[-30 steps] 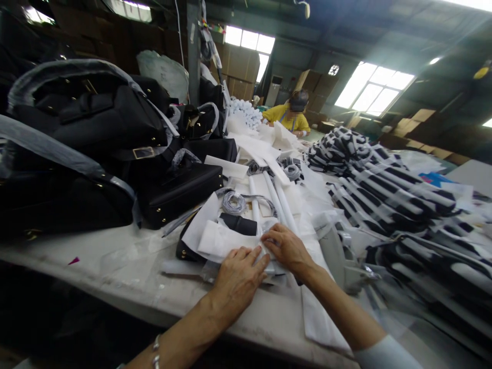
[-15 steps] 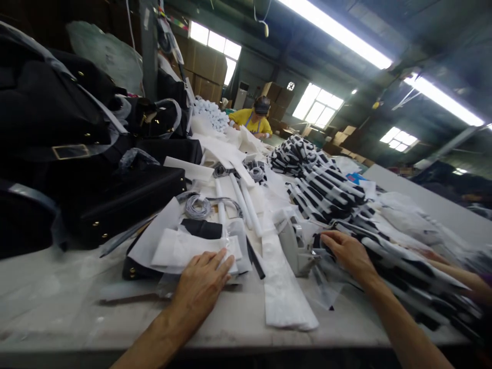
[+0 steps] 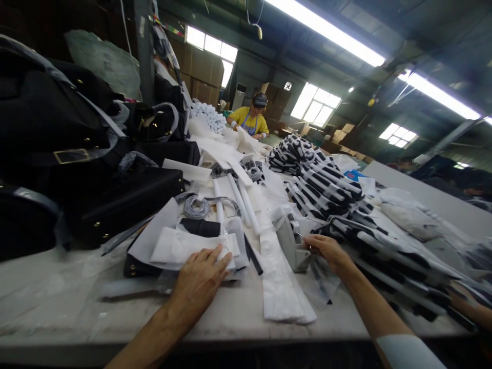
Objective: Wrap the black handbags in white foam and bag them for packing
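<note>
My left hand (image 3: 203, 269) lies flat, fingers stretched out, on a folded white foam sheet (image 3: 172, 247). The sheet rests with thin white paper and a black piece (image 3: 200, 227) on top of a black bag (image 3: 132, 267), mostly covered. Over on the right, a grey tape dispenser (image 3: 289, 246) stands on the table. My right hand (image 3: 326, 250) is at its right side, thumb and fingers pinched on what looks like the loose end of clear tape; the tape itself barely shows. A stack of white strips (image 3: 282, 292) lies between my hands.
Black bags (image 3: 130, 200) with wrapped straps are piled at left. Black pieces with white wrapping (image 3: 326, 184) are heaped at right. Coiled straps (image 3: 196, 207) and white rolls (image 3: 246, 205) lie ahead. A person in yellow (image 3: 251, 120) sits beyond; another person's hand (image 3: 467, 302) is at far right.
My right hand has moved left and slightly down, its fingertips now close against the tape dispenser. My left hand stays on the white foam sheet. The other person's arm at right has shifted lower.
</note>
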Demonstrator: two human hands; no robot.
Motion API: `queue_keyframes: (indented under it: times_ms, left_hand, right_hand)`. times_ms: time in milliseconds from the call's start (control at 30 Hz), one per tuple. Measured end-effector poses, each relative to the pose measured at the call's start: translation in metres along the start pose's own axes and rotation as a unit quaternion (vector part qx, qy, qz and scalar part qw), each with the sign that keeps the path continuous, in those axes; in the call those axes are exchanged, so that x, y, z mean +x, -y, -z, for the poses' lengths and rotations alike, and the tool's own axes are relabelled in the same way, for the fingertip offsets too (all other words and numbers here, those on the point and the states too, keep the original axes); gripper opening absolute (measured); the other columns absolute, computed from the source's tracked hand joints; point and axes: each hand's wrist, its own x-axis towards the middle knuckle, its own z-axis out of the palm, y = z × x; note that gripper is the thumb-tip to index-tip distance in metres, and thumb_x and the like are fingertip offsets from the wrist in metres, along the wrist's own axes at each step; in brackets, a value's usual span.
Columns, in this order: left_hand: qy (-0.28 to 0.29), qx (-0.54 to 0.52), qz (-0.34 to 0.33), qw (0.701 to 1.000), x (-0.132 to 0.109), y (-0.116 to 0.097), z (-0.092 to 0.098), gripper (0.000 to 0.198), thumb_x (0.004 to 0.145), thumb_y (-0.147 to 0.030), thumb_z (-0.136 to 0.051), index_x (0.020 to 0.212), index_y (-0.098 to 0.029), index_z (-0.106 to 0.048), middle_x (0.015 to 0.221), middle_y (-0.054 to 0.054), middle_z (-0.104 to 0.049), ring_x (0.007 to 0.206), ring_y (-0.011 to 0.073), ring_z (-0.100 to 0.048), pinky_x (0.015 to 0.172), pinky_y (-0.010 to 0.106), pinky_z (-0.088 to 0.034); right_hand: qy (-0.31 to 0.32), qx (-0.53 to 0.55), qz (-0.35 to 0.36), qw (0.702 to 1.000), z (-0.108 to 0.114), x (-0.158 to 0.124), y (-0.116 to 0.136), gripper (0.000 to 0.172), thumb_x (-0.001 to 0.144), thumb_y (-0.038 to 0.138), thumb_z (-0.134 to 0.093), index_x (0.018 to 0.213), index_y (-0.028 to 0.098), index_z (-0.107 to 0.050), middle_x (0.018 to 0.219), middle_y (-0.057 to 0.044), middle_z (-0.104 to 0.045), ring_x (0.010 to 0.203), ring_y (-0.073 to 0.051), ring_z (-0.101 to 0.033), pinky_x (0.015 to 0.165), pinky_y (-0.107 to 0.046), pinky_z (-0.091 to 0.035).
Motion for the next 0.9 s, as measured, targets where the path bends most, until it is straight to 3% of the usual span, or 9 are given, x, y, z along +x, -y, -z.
queue_keyframes:
  times_ms: [267, 400, 567, 633, 700, 800, 900]
  left_hand:
    - [0.027, 0.003, 0.006, 1.000, 0.001, 0.000, 0.001, 0.035, 0.093, -0.021, -0.059, 0.126, -0.031, -0.062, 0.134, 0.002, -0.063, 0.107, 0.0259, -0.062, 0.085, 0.042, -0.050]
    - [0.024, 0.003, 0.001, 1.000, 0.001, 0.000, 0.001, 0.035, 0.093, -0.021, -0.060, 0.127, -0.031, -0.062, 0.133, 0.004, -0.063, 0.107, 0.0268, -0.061, 0.086, 0.042, -0.049]
    - [0.030, -0.011, 0.000, 0.999, 0.002, 0.000, 0.003, 0.034, 0.093, -0.022, -0.059, 0.127, -0.029, -0.061, 0.134, 0.005, -0.062, 0.107, 0.0268, -0.060, 0.086, 0.042, -0.048]
    - [0.037, -0.021, 0.010, 0.999, 0.001, -0.001, 0.003, 0.033, 0.094, -0.024, -0.058, 0.127, -0.030, -0.060, 0.134, 0.005, -0.061, 0.108, 0.0266, -0.060, 0.087, 0.042, -0.047]
    - [0.046, -0.034, 0.020, 0.998, 0.001, -0.002, 0.003, 0.032, 0.096, -0.027, -0.057, 0.127, -0.029, -0.059, 0.135, 0.006, -0.061, 0.108, 0.0266, -0.059, 0.088, 0.042, -0.047]
    - [0.058, -0.055, 0.024, 0.997, 0.001, -0.003, 0.004, 0.031, 0.097, -0.033, -0.055, 0.127, -0.029, -0.057, 0.136, 0.006, -0.059, 0.109, 0.0266, -0.059, 0.088, 0.043, -0.047]
    - [0.063, -0.067, 0.029, 0.995, 0.001, -0.004, 0.005, 0.030, 0.099, -0.035, -0.051, 0.127, -0.028, -0.055, 0.137, 0.007, -0.057, 0.110, 0.0269, -0.058, 0.089, 0.043, -0.047]
  right_hand:
    - [-0.084, 0.090, 0.019, 0.992, 0.018, -0.027, 0.006, 0.030, 0.055, 0.042, -0.077, 0.061, 0.017, -0.062, 0.058, 0.003, -0.057, 0.051, -0.010, -0.047, 0.051, -0.024, -0.037]
    - [-0.081, 0.102, -0.018, 0.991, 0.011, -0.049, -0.013, 0.031, 0.052, 0.040, -0.078, 0.058, 0.017, -0.059, 0.053, 0.004, -0.052, 0.046, -0.008, -0.041, 0.045, -0.023, -0.032]
    - [-0.073, 0.107, -0.055, 0.990, -0.002, -0.050, -0.041, 0.035, 0.050, 0.047, -0.074, 0.054, 0.019, -0.053, 0.051, 0.004, -0.049, 0.044, -0.008, -0.041, 0.045, -0.023, -0.034]
    - [-0.063, 0.071, -0.063, 0.994, 0.003, -0.048, -0.051, 0.034, 0.049, 0.046, -0.074, 0.050, 0.020, -0.052, 0.047, 0.004, -0.047, 0.042, -0.008, -0.038, 0.043, -0.023, -0.032]
    - [-0.061, -0.037, -0.061, 0.996, 0.013, -0.048, -0.058, 0.033, 0.050, 0.046, -0.073, 0.046, 0.020, -0.053, 0.043, 0.003, -0.047, 0.042, -0.010, -0.039, 0.042, -0.024, -0.032]
    - [-0.017, -0.202, 0.017, 0.979, 0.021, -0.049, -0.043, 0.033, 0.061, 0.052, -0.066, 0.052, 0.020, -0.063, 0.052, -0.002, -0.059, 0.051, -0.018, -0.053, 0.050, -0.028, -0.042]
    - [0.123, -0.263, 0.122, 0.949, -0.005, -0.057, 0.013, 0.034, 0.070, 0.054, -0.064, 0.064, 0.021, -0.068, 0.060, -0.001, -0.063, 0.058, -0.018, -0.057, 0.054, -0.027, -0.045]
